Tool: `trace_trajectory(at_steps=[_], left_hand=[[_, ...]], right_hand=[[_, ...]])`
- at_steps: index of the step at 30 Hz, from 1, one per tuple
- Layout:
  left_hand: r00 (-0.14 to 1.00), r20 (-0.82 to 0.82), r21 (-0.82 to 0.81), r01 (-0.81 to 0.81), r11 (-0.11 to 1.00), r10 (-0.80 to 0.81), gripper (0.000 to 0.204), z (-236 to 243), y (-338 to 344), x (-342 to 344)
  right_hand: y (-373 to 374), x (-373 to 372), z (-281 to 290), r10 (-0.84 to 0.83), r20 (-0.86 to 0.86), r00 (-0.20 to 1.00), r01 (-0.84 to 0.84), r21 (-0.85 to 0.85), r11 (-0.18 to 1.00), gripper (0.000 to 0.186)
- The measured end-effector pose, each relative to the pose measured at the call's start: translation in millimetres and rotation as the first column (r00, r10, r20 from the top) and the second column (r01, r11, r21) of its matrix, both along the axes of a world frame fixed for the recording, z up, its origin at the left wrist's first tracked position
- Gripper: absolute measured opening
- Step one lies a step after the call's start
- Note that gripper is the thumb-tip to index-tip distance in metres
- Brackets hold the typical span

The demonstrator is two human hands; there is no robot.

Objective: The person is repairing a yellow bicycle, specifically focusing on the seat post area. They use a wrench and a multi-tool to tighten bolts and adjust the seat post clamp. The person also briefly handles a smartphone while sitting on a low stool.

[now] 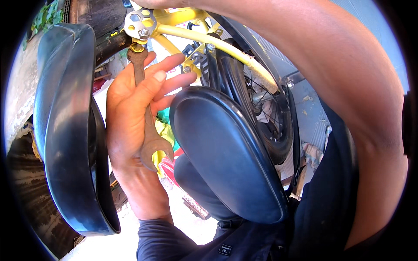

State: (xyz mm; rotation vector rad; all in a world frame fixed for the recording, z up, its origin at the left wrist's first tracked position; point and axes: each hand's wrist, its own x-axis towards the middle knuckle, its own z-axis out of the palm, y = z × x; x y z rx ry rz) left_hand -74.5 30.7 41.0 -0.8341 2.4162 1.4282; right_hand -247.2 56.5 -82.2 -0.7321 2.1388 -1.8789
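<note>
A rusty brown metal open-ended wrench [150, 135] lies lengthwise along the palm of the person's left hand [130, 98]. The thumb presses over its shaft, holding it against the palm, while the fingers stretch loosely to the right, not clenched. The wrench's forked lower end shows beside the wrist; its upper end is just below the lower edge of a round silver metal plate with hexagonal holes [140, 22], close to a small yellow ring [137, 47]. Whether it grips a nut cannot be told.

The plate sits at the left end of a yellow tubular metal frame [222, 43]. The right forearm arches in from the right; the right hand [159, 3] is mostly cut off above the plate, so its grip cannot be told.

Left of the left hand stands a long, curved, glossy black shell [69, 130]. To its right are a smooth black oval seat-like piece [222, 156] and a black-tyred spoked wheel [278, 150].
</note>
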Motion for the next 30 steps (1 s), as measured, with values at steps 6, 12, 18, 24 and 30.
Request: trace_trajectory(at_steps=[6, 12, 18, 24, 30], left_hand=[[1.000, 0.015, 0.034, 0.013, 0.999, -0.013, 0.058, -3, -3, 3], [1.000, 0.002, 0.025, 0.023, 0.999, -0.023, 0.058, -5, -1, 6], [1.000, -0.024, 0.059, 0.019, 0.998, -0.017, 0.058, -8, 3, 8], [0.999, -0.033, 0.044, 0.017, 0.999, -0.016, 0.057, -10, 1, 12], [0.999, -0.040, 0.029, 0.022, 0.999, -0.021, 0.056, -11, 3, 12]], right_hand=[[-10, -2, -6, 0.060, -0.110, 0.992, -0.055, 0.049, 0.997, 0.035], [-14, -2, -15, 0.113, -0.445, 0.888, 0.008, 0.260, 0.966, 0.028], [-12, 0, -15, 0.139, -0.508, 0.850, 0.052, 0.344, 0.938, 0.024], [-16, 5, -15, 0.069, -0.462, 0.884, 0.090, 0.314, 0.945, 0.019], [-20, 0, -20, 0.221, -0.581, 0.783, 0.108, 0.478, 0.872, 0.019]])
